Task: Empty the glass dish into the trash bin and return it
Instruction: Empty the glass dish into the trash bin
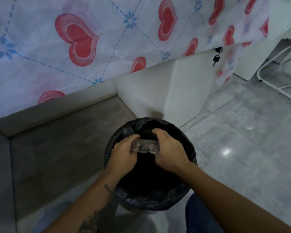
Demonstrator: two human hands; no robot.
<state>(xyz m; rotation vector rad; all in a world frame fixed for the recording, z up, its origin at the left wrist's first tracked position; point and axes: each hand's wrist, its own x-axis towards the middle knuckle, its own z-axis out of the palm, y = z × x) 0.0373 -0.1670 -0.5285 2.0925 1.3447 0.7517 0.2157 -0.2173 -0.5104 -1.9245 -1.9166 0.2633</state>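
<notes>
A small clear glass dish [143, 146] is held tipped over the mouth of a round trash bin [123, 194] lined with a black bag. My left hand [123, 154] grips the dish's left end and my right hand [170, 152] grips its right end. The dish hangs inside the bin's rim, above the dark inside. What the dish holds is hidden; I cannot tell whether anything is in it.
A table with a white cloth printed with red hearts [77, 39] overhangs the far side. A white cabinet [175, 91] with keys [216, 58] stands behind the bin. White chair legs [275, 81] are at the right, on a glossy tiled floor [242, 132].
</notes>
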